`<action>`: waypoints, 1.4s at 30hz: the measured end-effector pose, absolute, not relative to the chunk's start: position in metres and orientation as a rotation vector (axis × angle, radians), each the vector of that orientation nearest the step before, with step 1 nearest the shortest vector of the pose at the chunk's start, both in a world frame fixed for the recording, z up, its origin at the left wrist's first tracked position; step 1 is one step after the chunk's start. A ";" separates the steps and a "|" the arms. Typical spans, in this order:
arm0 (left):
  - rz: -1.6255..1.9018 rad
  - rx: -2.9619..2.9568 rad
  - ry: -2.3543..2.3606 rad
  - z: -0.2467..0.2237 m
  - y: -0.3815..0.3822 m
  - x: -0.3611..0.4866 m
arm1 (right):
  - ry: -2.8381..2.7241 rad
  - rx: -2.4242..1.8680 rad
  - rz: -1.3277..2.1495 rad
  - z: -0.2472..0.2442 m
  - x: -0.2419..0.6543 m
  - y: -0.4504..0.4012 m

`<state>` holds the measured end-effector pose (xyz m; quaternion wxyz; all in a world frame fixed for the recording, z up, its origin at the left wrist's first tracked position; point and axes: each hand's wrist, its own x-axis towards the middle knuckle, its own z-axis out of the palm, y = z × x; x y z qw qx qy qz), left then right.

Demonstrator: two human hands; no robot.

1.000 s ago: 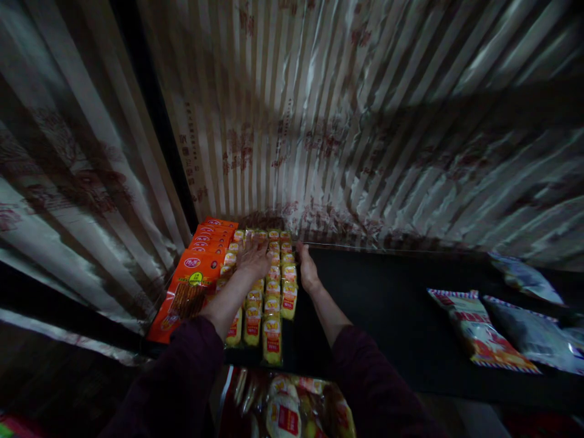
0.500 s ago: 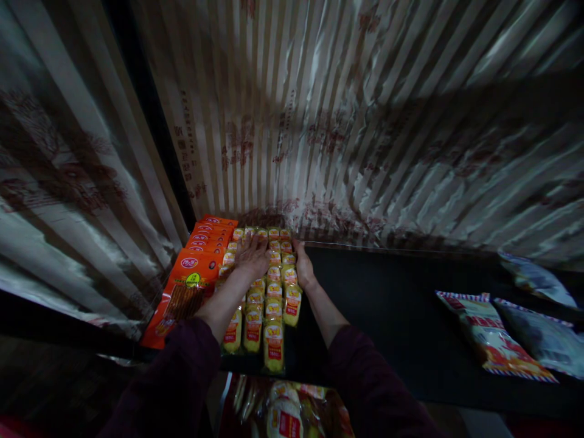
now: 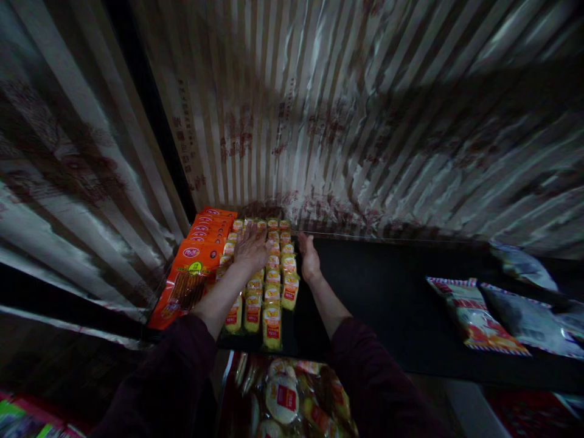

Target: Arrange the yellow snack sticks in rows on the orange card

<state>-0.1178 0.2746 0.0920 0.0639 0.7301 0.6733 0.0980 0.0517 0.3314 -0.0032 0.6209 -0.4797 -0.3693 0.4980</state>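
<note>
Rows of small yellow wrapped cakes [image 3: 272,325] stand on the black shelf [image 3: 374,304]. My left hand [image 3: 252,248] lies flat over the middle rows, fingers stretched out and pointing to the back. Just right of the rightmost row, my right hand [image 3: 310,258] is held on edge with its palm facing the cakes, a narrow gap between them. Nothing is held in it. Orange snack packets [image 3: 196,261] overlap in a column along the left side of the cakes.
Several snack bags [image 3: 477,316] lie at the right of the shelf. A box of wrapped cakes [image 3: 283,398] is below the front edge. Striped, wrinkled sheeting [image 3: 319,121] covers the back and left. A dark upright post [image 3: 150,103] rises at the left corner.
My right hand has moved off the side of the rightmost row, opening a small gap. My left hand has shifted slightly right over the cakes. The view has tilted down a little.
</note>
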 end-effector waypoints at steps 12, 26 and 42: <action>0.603 2.611 1.878 0.060 0.161 -0.071 | -0.860 -1.047 1.073 -0.001 0.051 0.231; 0.274 2.749 1.798 0.044 0.124 -0.052 | -0.994 -1.185 1.179 0.008 0.047 0.234; 0.106 2.746 1.897 0.035 0.142 -0.040 | -1.130 -1.213 1.091 0.000 0.053 0.237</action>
